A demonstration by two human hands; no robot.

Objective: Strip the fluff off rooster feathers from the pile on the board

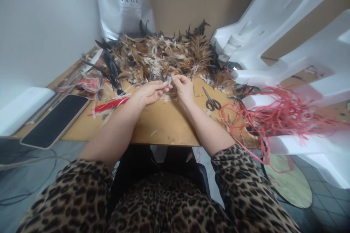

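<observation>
Two bare hands meet over the table, just at the front edge of a wide heap of feathers. The left hand (pixel 153 91) has its thumb and fingers drawn together at the tips, palm partly turned up; the right hand (pixel 182 86) pinches in close beside it, fingertips to fingertips. Something small and pale shows between them, too blurred for me to name, and I can't tell which hand has the firmer grip on it.

Right beyond the fingers lies the feather pile (pixel 161 54), brown, cream and black, spread across the back of the table (pixel 164 127). Near the left forearm there's a bundle of red strips (pixel 111 106), and farther left a phone (pixel 56 121), dark screen up, close to the front edge. Over on the right, scissors (pixel 211 100) lie with their dark handles toward the person, and past them a loose tangle of pink-red strings (pixel 284 113) spills over the table's edge. Behind the heap, toward the left, stands a white bag (pixel 124 7) printed with a rabbit head and "PPGZ".
</observation>
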